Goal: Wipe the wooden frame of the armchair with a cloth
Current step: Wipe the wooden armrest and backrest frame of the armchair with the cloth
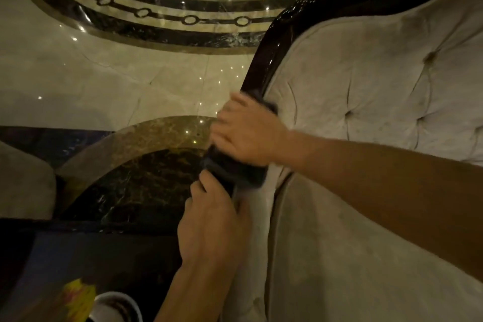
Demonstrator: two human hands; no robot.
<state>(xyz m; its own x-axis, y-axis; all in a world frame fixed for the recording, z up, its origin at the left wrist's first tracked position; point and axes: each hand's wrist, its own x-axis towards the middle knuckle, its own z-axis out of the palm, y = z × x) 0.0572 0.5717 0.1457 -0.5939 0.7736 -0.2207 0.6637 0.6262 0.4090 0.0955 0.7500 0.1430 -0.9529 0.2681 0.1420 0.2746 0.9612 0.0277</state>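
— So, which bit of the armchair [366, 91] is being done?

— The dark glossy wooden frame [264, 65] along the edge of the tufted backrest [392, 73]. The right hand [248, 136] is laid over a dark cloth [235, 167] on the rail, fingers curled down around both. It's blurred, so I'd judge it is mid-stroke.

— And the other hand?

— The left hand [211, 219] is just below, closed around the frame or the cloth's lower end; I can't tell which from here. Looks like it's steadying things.

— How much is left?

— Plenty, I'd guess. The rail curves up and away over the top of the back, shining under the lights, and the cloth sits low on it, near where the back meets the arm.

— So what does the next move need?

— Probably sliding the cloth upward along that curve, keeping it wrapped round the wood and off the pale upholstery. The bend will want the grip to turn with it.
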